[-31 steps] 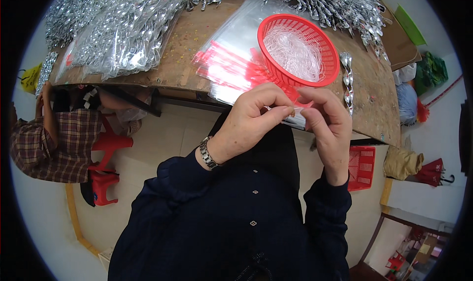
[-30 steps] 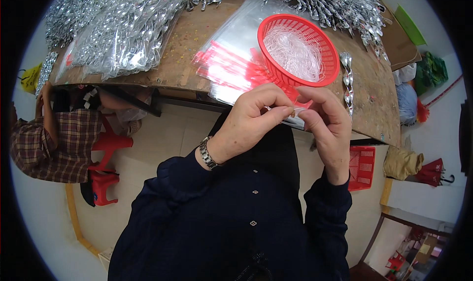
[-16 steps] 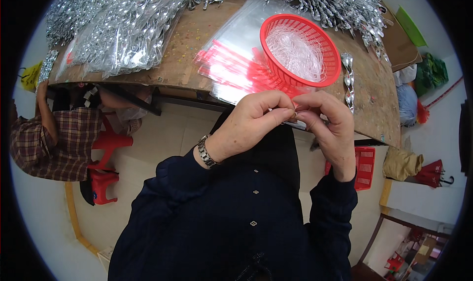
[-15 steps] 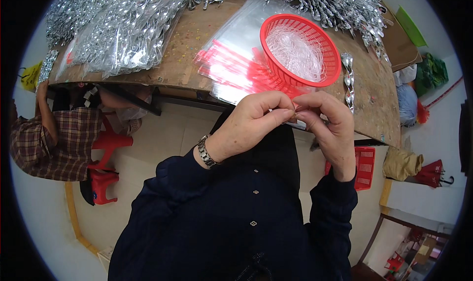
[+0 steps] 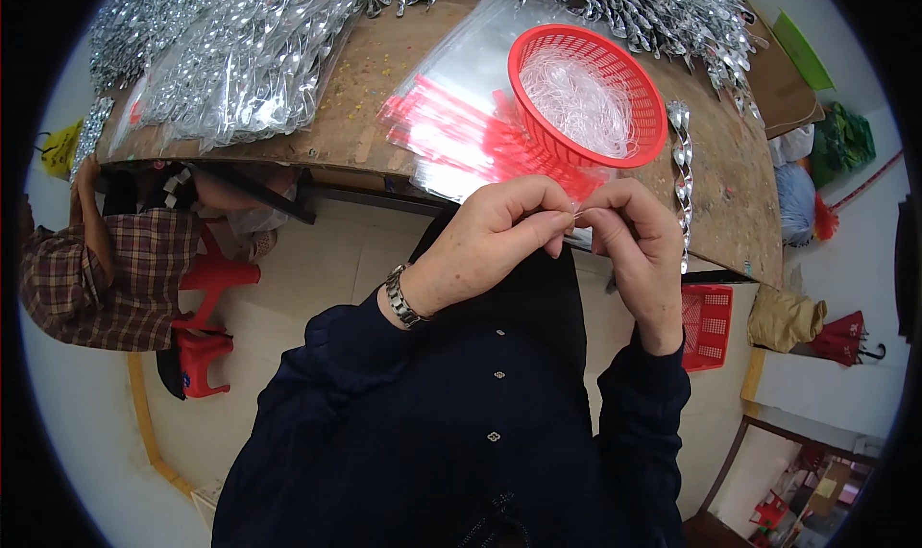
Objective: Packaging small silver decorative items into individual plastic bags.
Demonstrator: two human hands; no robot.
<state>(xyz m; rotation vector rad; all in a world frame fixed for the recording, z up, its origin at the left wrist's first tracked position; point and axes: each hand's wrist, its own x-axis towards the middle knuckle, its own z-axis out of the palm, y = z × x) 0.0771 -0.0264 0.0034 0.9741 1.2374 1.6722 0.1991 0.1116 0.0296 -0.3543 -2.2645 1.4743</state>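
Note:
Just off the table's front edge, my left hand [image 5: 509, 231] and my right hand [image 5: 639, 245] meet, fingertips almost touching. Each is closed in a pinch of thumb and forefinger. Between them a fine clear thread [image 5: 577, 213] faintly shows; most of it is hidden by the fingers. Beyond the hands stands a red plastic basket [image 5: 655, 125] holding a tangle of clear thread [image 5: 576, 101]. It rests on clear plastic bags [image 5: 461, 58] with red-printed ends. Right of the basket, a twisted silver foil strip [image 5: 682, 164] lies on the table and reaches past its edge.
Silver foil strips in clear bags [image 5: 250, 68] pile up at the far left of the wooden table [image 5: 360, 87]; more loose strips [image 5: 653, 15] lie at the back right. A person in a plaid shirt [image 5: 144, 269] sits at left. A red crate [image 5: 706, 327] stands under the table's right side.
My right hand has turned slightly and its fingertips have shifted a little. More of the foil strip's lower end now shows beside it. My left hand stays nearly in place.

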